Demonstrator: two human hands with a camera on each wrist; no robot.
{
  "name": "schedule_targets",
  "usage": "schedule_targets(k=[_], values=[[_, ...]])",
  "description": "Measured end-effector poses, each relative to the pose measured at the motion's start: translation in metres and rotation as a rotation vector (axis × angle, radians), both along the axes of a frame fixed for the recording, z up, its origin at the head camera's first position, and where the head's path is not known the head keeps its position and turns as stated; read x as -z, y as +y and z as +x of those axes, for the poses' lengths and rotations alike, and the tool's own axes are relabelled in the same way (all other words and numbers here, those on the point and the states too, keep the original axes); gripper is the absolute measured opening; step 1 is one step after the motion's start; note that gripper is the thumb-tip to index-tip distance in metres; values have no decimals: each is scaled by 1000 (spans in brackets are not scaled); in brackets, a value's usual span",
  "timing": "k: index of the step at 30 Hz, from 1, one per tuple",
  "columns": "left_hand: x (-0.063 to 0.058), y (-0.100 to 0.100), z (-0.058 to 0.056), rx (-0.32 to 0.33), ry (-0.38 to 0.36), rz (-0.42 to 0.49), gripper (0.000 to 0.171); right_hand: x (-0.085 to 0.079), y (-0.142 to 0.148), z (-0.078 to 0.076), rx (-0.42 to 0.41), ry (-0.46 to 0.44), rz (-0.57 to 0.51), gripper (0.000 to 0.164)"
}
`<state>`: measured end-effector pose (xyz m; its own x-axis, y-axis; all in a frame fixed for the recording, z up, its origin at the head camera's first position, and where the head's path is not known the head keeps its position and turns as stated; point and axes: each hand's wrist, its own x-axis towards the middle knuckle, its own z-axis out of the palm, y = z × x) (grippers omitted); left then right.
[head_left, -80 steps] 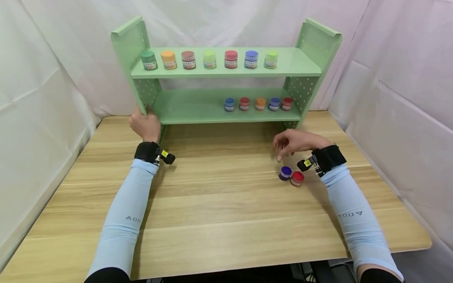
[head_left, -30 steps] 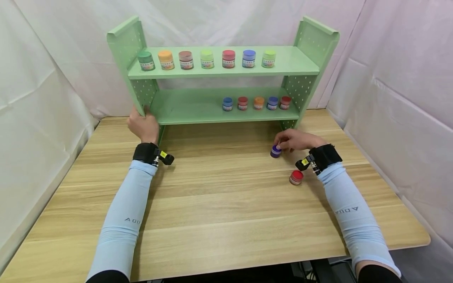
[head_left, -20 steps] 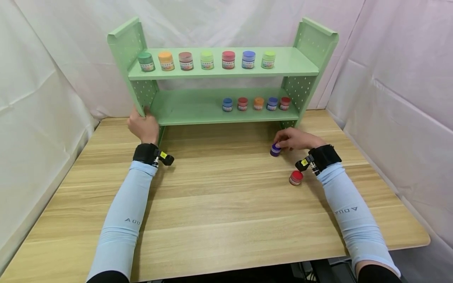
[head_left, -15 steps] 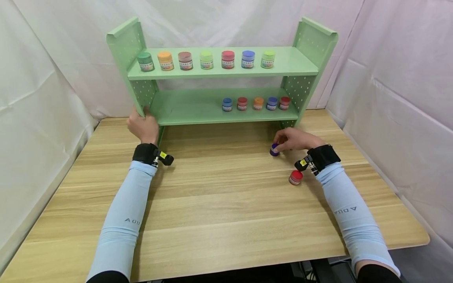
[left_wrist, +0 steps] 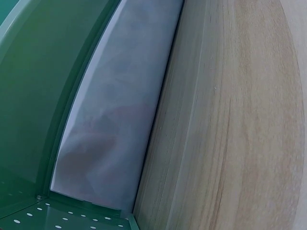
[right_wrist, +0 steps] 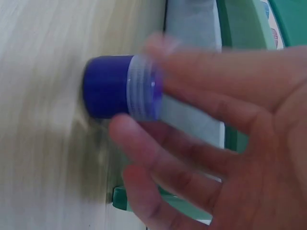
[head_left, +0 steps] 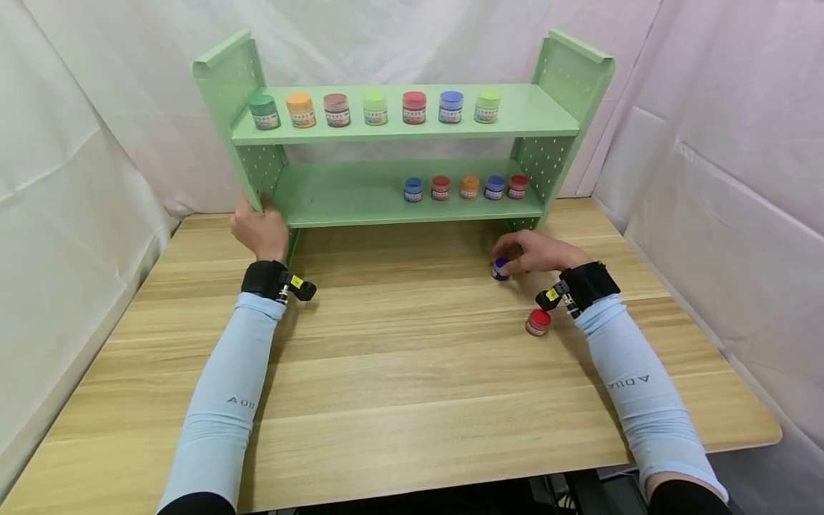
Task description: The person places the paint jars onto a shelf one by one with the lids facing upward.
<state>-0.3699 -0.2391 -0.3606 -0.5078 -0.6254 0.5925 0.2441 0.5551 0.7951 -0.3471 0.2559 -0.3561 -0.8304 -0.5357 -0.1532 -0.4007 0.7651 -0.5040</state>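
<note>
At the lower left of the green shelf unit (head_left: pixel 418 222), my left hand (head_left: pixel 260 230) grips the front edge of the side panel; its fingers are mostly hidden behind the panel. The left wrist view shows no hand, only the shelf underside, perforated panel and table. Below the unit's right end, my right hand (head_left: pixel 537 254) holds a small purple-blue jar (right_wrist: pixel 110 87) between thumb and fingers, close over the tabletop. Motion blurs the fingers in the right wrist view. A red-lidded jar (head_left: pixel 538 322) stands nearer to me, below the right wrist.
On the upper shelf (head_left: pixel 399 133) stands a row of several larger jars in green, orange, red, blue and lime. The lower shelf (head_left: pixel 347 193) bears several small jars toward its right half. White cloth (head_left: pixel 77 179) surrounds the wooden table (head_left: pixel 386 400).
My right hand took hold of the purple-blue jar beside the red one and moved it away from me, toward the shelf unit. My left hand kept its grip.
</note>
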Motion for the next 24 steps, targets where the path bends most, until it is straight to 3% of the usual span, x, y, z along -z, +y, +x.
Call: schedule_targets(k=[4, 8, 14, 24], values=[[0, 0, 0, -2, -1, 5, 26, 3, 0, -2, 68, 20, 46, 37], [0, 0, -1, 0, -3, 20, 25, 3, 0, -2, 44, 52, 62, 29], [0, 0, -3, -2, 1, 6, 24, -2, 2, -1, -33, 80, 51, 36], [2, -2, -3, -5, 4, 3, 25, 3, 2, -3, -7, 121, 66, 27]])
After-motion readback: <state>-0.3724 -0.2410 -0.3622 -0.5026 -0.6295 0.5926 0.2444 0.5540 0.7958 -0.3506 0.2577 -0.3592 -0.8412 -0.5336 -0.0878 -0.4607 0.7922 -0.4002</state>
